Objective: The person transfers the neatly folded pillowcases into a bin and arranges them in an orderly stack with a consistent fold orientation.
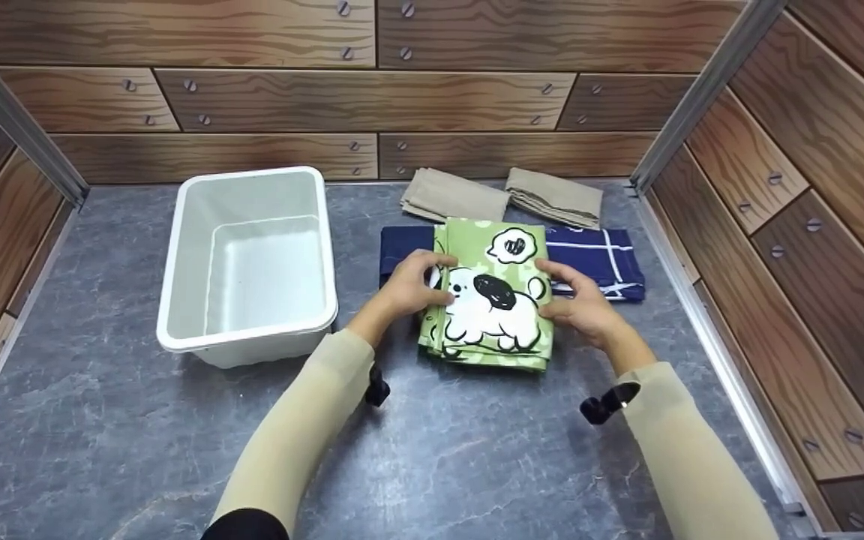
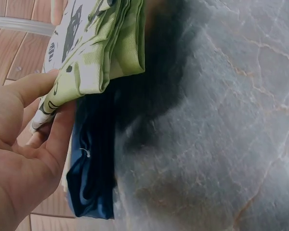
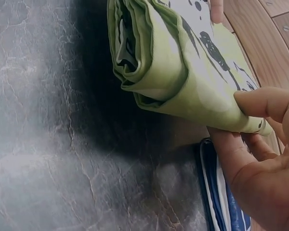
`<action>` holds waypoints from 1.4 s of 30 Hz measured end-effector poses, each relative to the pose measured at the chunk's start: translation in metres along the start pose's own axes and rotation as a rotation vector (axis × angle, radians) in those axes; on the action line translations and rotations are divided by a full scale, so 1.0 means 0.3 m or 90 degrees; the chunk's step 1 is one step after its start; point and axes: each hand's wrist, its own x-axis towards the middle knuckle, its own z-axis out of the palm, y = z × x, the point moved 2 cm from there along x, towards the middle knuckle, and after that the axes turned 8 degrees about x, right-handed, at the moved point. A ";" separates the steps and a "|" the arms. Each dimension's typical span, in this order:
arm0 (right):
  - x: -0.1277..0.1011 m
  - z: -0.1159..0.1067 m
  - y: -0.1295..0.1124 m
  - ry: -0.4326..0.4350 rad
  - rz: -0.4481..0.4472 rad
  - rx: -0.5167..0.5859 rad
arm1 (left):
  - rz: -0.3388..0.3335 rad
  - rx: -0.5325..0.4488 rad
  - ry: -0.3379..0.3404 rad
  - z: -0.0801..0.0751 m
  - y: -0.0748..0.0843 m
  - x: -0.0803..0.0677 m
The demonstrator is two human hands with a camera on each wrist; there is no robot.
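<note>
The folded green cloth printed with a white cartoon dog (image 1: pixel 493 300) is held between both hands just above the grey marbled tabletop (image 1: pixel 139 420), right of centre, its far part over the folded navy cloth with white lines (image 1: pixel 597 259) that lies under and behind it. The left hand (image 1: pixel 408 285) pinches the cloth's left edge, thumb on top and fingers curled beneath, as the left wrist view shows. The right hand (image 1: pixel 580 307) grips the right edge the same way, thumb over the printed face and fingers under. Both wrist views show the shadow beneath the near edge, so the stack of layers is lifted there.

To carry it well, I judge the 2 hands should keep level and pinch all the layers together, since the folds gape open at the near edge and could slip apart.

To the left stands the white rectangular plastic bin (image 1: pixel 177 300), near the left hand. Beyond, 2 folded beige cloths (image 1: pixel 454 199) lie by the wood-patterned far wall (image 1: pixel 372 97).
</note>
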 end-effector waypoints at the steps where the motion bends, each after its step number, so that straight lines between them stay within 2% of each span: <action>1: -0.001 0.000 -0.001 0.001 0.000 0.004 | 0.001 -0.001 0.001 -0.003 0.005 -0.002; 16: -0.020 0.021 -0.051 0.000 -0.025 -0.005 | -0.014 0.018 0.016 -0.061 0.079 -0.019; 21: -0.020 0.034 -0.075 0.006 -0.026 -0.019 | -0.008 0.044 0.015 -0.090 0.103 -0.019; 34: 0.011 0.079 -0.163 0.002 -0.014 0.007 | -0.012 0.073 0.029 -0.180 0.142 -0.003; 42: 0.029 0.119 -0.200 -0.007 -0.029 0.015 | -0.032 0.073 0.037 -0.235 0.154 -0.016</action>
